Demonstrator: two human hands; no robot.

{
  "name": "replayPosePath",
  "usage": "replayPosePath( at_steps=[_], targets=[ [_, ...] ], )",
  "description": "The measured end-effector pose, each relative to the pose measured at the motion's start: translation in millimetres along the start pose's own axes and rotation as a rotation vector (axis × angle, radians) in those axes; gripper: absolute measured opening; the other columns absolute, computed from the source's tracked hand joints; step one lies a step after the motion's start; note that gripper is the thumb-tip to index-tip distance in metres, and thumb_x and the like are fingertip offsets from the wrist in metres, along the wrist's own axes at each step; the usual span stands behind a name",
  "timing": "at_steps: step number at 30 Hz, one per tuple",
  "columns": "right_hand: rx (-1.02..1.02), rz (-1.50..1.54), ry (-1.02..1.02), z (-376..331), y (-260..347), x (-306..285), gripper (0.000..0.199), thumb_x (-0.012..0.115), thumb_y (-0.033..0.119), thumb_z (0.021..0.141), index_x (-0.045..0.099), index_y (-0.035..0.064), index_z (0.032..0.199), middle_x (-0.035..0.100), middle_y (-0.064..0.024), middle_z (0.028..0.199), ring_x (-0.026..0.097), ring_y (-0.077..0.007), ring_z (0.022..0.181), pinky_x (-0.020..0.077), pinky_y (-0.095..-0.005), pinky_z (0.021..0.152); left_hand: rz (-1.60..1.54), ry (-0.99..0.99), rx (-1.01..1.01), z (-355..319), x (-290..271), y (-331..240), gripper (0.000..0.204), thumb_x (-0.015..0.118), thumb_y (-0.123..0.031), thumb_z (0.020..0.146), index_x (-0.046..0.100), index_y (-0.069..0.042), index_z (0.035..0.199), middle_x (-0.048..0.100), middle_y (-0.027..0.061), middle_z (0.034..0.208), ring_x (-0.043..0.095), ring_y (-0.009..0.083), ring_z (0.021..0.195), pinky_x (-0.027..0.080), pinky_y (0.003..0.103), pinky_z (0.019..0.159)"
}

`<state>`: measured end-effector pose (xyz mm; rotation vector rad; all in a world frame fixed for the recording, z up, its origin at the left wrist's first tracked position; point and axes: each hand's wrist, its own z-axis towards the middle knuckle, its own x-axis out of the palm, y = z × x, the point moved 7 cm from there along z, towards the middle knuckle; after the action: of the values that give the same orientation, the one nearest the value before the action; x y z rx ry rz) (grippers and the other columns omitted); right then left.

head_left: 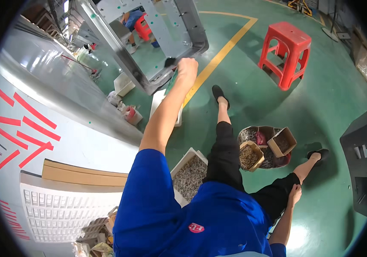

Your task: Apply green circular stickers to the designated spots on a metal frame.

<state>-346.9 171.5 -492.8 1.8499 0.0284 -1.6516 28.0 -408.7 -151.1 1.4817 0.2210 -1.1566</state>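
Observation:
My left arm reaches forward, and my left hand is closed at the lower right corner of a large grey metal frame. A dark, blunt piece sticks out beside the fist; what exactly the fingers grip is hidden. The frame stands tilted, with a pale panel dotted with green inside it. My right hand rests at my right knee, its fingers curled on the hem of the black trouser leg.
Between my feet stands a round tub with boxes of small metal parts. A white bin of similar parts lies by my left thigh. A red stool stands ahead right, a dark grey stool at far right. Another person sits beyond the frame.

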Motion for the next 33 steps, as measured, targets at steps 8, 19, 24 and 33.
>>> replayPosePath(
  at_steps=[8,19,24,33],
  targets=[
    [-0.021,-0.011,0.027,4.3,-6.7,6.1,0.03,0.049,0.034,0.087,0.053,0.0045,0.082,0.058,-0.0187,0.083,0.055,-0.0407,0.077,0.0405,-0.049,0.064,-0.074,-0.184,0.079,-57.8,-25.7,6.4,0.011,0.058,-0.01,0.074,0.068,-0.015,0.071,0.065,0.0047,0.065,0.067,0.0198,0.064,0.051,0.03,0.054],
    [0.0,-0.017,0.013,9.4,-5.7,7.5,0.032,0.047,0.036,0.088,0.057,0.0061,0.087,0.06,-0.018,0.088,0.057,-0.0394,0.081,0.043,-0.0473,0.068,0.038,-0.221,0.033,-110.1,-16.4,42.1,0.01,0.061,-0.009,0.071,0.067,-0.016,0.066,0.063,0.0019,0.063,0.065,0.0159,0.064,0.049,0.027,0.054],
    [-0.021,-0.003,0.01,8.7,-13.9,9.1,0.033,0.047,0.038,0.088,0.058,0.0067,0.088,0.061,-0.0175,0.09,0.058,-0.0388,0.081,0.0438,-0.047,0.068,0.082,-0.198,0.015,-106.8,-12.9,34.7,0.009,0.06,-0.009,0.07,0.066,-0.014,0.067,0.063,0.0036,0.067,0.065,0.0172,0.065,0.05,0.027,0.053],
    [0.053,0.002,0.034,2.2,0.2,-0.9,0.031,0.05,0.035,0.087,0.058,0.005,0.086,0.06,-0.0191,0.089,0.057,-0.0405,0.084,0.0437,-0.0478,0.07,0.387,-0.172,0.029,-71.4,-22.3,-25.7,0.034,0.057,-0.011,0.071,0.064,0.008,0.098,0.064,0.0266,0.093,0.067,0.0341,0.074,0.055,0.037,0.059]
  ],
)
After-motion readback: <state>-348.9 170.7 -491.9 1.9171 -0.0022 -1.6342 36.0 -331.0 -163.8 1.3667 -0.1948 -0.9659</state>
